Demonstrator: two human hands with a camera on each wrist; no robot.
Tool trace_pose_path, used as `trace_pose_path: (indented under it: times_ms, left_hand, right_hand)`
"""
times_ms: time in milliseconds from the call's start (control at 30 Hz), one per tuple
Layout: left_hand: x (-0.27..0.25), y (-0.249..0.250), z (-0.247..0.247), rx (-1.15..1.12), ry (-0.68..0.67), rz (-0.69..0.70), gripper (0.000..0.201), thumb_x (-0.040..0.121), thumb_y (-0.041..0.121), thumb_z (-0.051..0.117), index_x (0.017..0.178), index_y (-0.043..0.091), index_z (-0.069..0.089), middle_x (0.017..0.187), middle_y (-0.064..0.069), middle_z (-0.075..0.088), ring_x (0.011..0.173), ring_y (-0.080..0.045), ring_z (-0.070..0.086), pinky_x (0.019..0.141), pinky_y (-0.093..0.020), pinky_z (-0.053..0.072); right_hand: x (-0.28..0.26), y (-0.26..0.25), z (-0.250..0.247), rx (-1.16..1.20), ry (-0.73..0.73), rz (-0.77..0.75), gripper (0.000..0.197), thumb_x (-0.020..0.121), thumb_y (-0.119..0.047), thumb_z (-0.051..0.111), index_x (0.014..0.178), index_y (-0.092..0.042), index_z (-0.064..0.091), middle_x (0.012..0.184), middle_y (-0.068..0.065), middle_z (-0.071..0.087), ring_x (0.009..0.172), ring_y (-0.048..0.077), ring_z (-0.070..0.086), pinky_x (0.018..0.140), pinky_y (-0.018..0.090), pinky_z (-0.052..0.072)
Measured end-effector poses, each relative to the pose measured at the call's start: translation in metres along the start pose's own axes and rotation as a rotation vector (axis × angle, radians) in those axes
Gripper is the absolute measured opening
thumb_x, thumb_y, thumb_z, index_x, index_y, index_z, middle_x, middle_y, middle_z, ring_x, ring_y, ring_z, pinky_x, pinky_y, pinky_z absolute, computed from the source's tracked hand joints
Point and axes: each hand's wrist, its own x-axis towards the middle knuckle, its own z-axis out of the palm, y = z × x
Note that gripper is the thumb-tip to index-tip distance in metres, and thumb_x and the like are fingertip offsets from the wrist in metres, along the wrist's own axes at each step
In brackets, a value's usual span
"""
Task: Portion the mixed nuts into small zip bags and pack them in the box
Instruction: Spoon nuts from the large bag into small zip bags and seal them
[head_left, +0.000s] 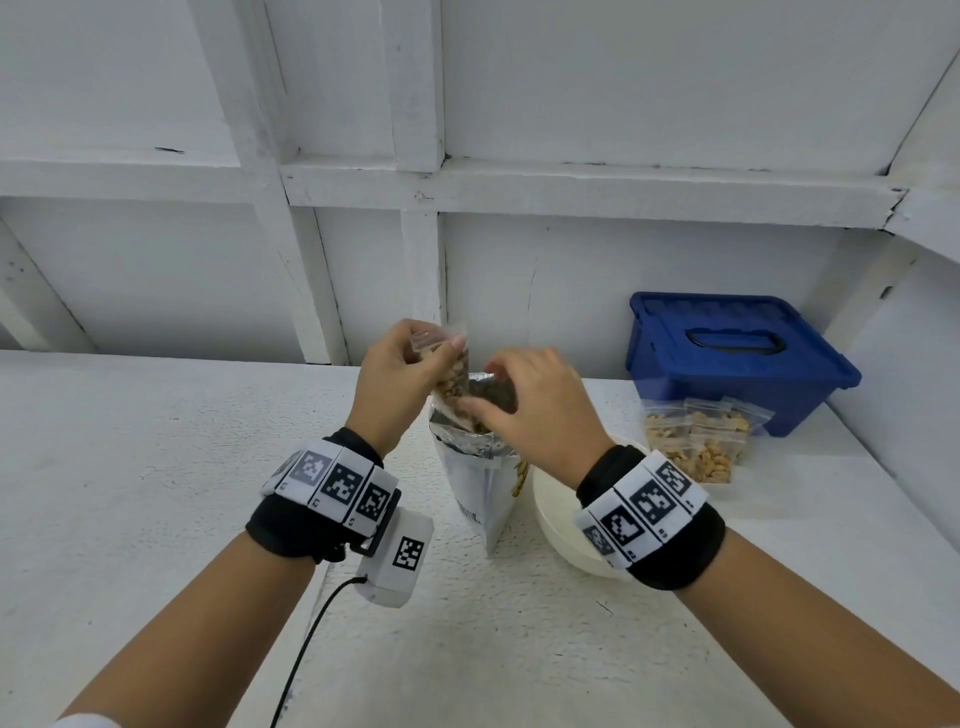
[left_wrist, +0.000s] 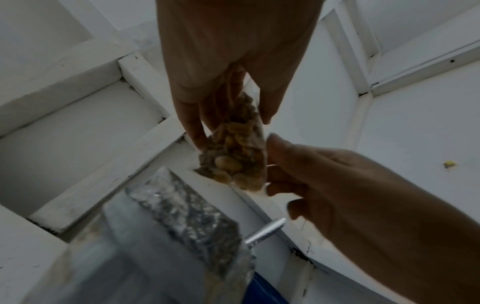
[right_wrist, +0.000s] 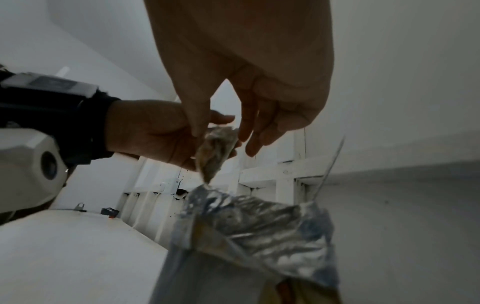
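Note:
My left hand (head_left: 441, 347) pinches the top of a small clear zip bag (head_left: 453, 376) filled with mixed nuts and holds it upright over the open foil nut pouch (head_left: 475, 467). My right hand (head_left: 480, 391) comes in from the right, its thumb and fingertips closing on the bag's lower part. In the left wrist view the zip bag (left_wrist: 233, 156) hangs from my left fingers (left_wrist: 193, 131) above the foil pouch (left_wrist: 187, 216). In the right wrist view the zip bag (right_wrist: 218, 148) sits between my right thumb and fingers (right_wrist: 253, 142). The blue box (head_left: 727, 358) stands at the back right with its lid on.
Several filled zip bags (head_left: 701, 441) lie in front of the blue box. A white bowl (head_left: 558, 530) stands just right of the pouch, partly under my right wrist. The white counter (head_left: 156, 467) runs to a white panelled wall behind.

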Motion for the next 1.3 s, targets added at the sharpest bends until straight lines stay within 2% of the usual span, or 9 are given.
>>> trace_pose_path:
  times_ms: [133, 267, 467, 633, 800, 900, 1000, 1100, 1300]
  left_hand:
    - [-0.006, 0.013, 0.01, -0.092, -0.027, -0.042, 0.025, 0.076, 0.029, 0.071, 0.09, 0.021, 0.053, 0.082, 0.001, 0.066, 0.08, -0.02, 0.066, 0.073, -0.042, 0.056]
    - [-0.01, 0.016, 0.005, -0.187, -0.214, -0.092, 0.044, 0.072, 0.035, 0.063, 0.112, 0.018, 0.054, 0.099, 0.0, 0.068, 0.09, -0.014, 0.066, 0.073, -0.031, 0.056]
    - [-0.012, 0.013, 0.004, -0.222, -0.214, -0.1, 0.021, 0.086, 0.015, 0.057, 0.098, -0.001, 0.063, 0.096, -0.011, 0.066, 0.084, -0.014, 0.065, 0.059, -0.022, 0.052]
    - [-0.012, 0.007, 0.008, -0.135, -0.156, -0.04, 0.011, 0.081, 0.022, 0.064, 0.077, 0.012, 0.065, 0.075, -0.003, 0.065, 0.069, -0.011, 0.062, 0.058, -0.026, 0.052]
    - [-0.015, 0.003, 0.012, -0.044, -0.163, 0.005, 0.012, 0.084, 0.016, 0.063, 0.072, 0.014, 0.064, 0.062, 0.01, 0.065, 0.06, -0.003, 0.06, 0.052, -0.018, 0.048]
    - [-0.015, 0.003, 0.008, 0.084, -0.211, 0.018, 0.013, 0.089, 0.021, 0.058, 0.09, 0.012, 0.066, 0.073, 0.008, 0.068, 0.064, 0.0, 0.062, 0.055, -0.014, 0.048]
    - [-0.008, -0.014, -0.004, 0.342, -0.096, 0.035, 0.024, 0.094, 0.034, 0.049, 0.103, 0.015, 0.062, 0.084, 0.007, 0.067, 0.076, -0.003, 0.061, 0.067, -0.017, 0.046]
    - [-0.004, -0.048, -0.019, 0.488, -0.003, -0.07, 0.024, 0.095, 0.033, 0.047, 0.104, 0.015, 0.059, 0.091, 0.001, 0.064, 0.085, -0.012, 0.058, 0.067, -0.019, 0.039]
    - [-0.005, -0.136, -0.031, 0.82, -0.249, -0.351, 0.036, 0.093, 0.03, 0.052, 0.122, 0.009, 0.054, 0.122, -0.013, 0.058, 0.111, -0.026, 0.053, 0.093, -0.033, 0.039]
  right_hand:
    - [-0.001, -0.005, 0.005, 0.359, -0.055, 0.179, 0.044, 0.08, -0.043, 0.067, 0.111, -0.014, 0.056, 0.102, 0.002, 0.065, 0.094, 0.016, 0.059, 0.083, 0.034, 0.05]
    - [-0.002, 0.004, -0.006, 0.672, -0.133, 0.285, 0.026, 0.083, -0.021, 0.068, 0.107, -0.012, 0.063, 0.096, 0.001, 0.069, 0.087, 0.009, 0.065, 0.076, 0.018, 0.051]
    - [-0.008, 0.013, -0.014, 0.774, -0.24, 0.257, 0.025, 0.085, -0.017, 0.065, 0.11, -0.013, 0.064, 0.095, -0.004, 0.069, 0.081, -0.005, 0.063, 0.072, 0.01, 0.048]
    - [-0.01, 0.013, -0.018, 0.85, -0.005, 0.308, 0.024, 0.088, -0.022, 0.059, 0.11, -0.012, 0.065, 0.092, -0.004, 0.068, 0.079, -0.004, 0.062, 0.066, 0.01, 0.046]
    - [-0.009, 0.016, -0.015, 0.773, 0.051, 0.304, 0.01, 0.087, -0.017, 0.062, 0.094, -0.015, 0.069, 0.079, -0.01, 0.066, 0.069, -0.005, 0.059, 0.06, 0.008, 0.043]
    - [-0.008, 0.022, -0.023, 0.774, 0.07, 0.337, 0.01, 0.089, -0.015, 0.06, 0.093, -0.012, 0.069, 0.081, 0.0, 0.068, 0.071, 0.006, 0.061, 0.055, 0.014, 0.047]
    - [-0.008, 0.034, -0.048, 0.83, 0.128, 0.363, 0.01, 0.09, -0.011, 0.056, 0.092, -0.013, 0.066, 0.083, 0.002, 0.068, 0.07, 0.005, 0.063, 0.054, 0.018, 0.051]
    - [-0.013, 0.056, -0.077, 0.802, 0.266, 0.371, 0.01, 0.09, -0.012, 0.056, 0.092, -0.016, 0.064, 0.083, 0.0, 0.066, 0.069, 0.003, 0.063, 0.054, 0.019, 0.051]
    - [-0.047, 0.137, -0.102, 0.509, 0.49, 0.517, 0.013, 0.093, -0.015, 0.053, 0.1, -0.014, 0.063, 0.086, 0.0, 0.066, 0.074, 0.003, 0.063, 0.054, 0.014, 0.051]
